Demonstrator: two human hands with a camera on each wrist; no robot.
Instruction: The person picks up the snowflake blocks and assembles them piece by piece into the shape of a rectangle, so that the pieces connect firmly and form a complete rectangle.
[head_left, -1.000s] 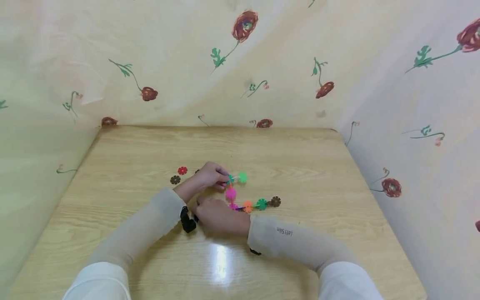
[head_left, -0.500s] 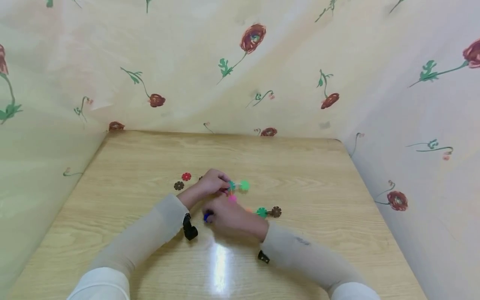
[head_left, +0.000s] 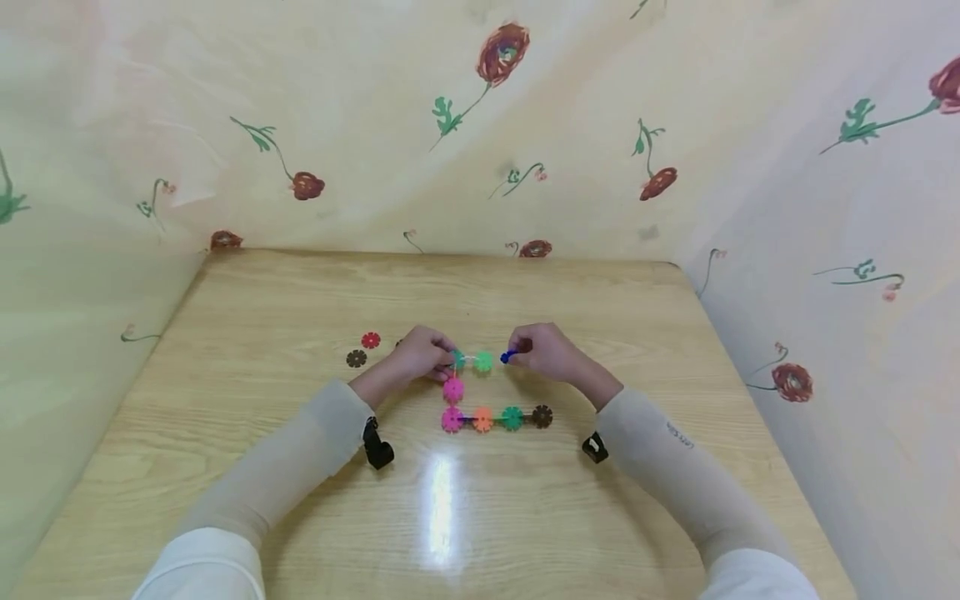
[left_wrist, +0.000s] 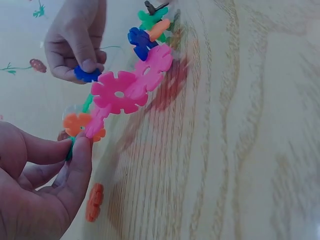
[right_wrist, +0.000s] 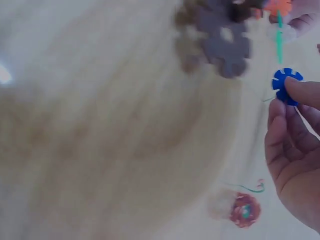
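Note:
Notched plastic flower discs are joined into a chain that bends like a squared C in the head view. A pink disc (head_left: 453,390) forms its left side; along the lower row run an orange disc (head_left: 483,419), a green disc (head_left: 512,417) and a brown disc (head_left: 542,417). My left hand (head_left: 422,352) pinches the teal-green disc (head_left: 459,358) at the upper corner between thumb and fingers. A light green disc (head_left: 483,361) ends the upper row. Just right of it, my right hand (head_left: 551,348) pinches a loose blue disc (right_wrist: 286,86) by its edge.
On the wooden table (head_left: 300,508), a red disc (head_left: 371,340) and a dark brown disc (head_left: 356,358) lie left of my left hand. One loose orange disc (left_wrist: 94,202) shows in the left wrist view. Flower-patterned cloth (head_left: 375,150) stands behind the table and at both sides.
My right hand has swung from beside the left wrist to the right end of the upper row, carrying the blue disc. The chain's lower row is uncovered. My left hand keeps its pinch.

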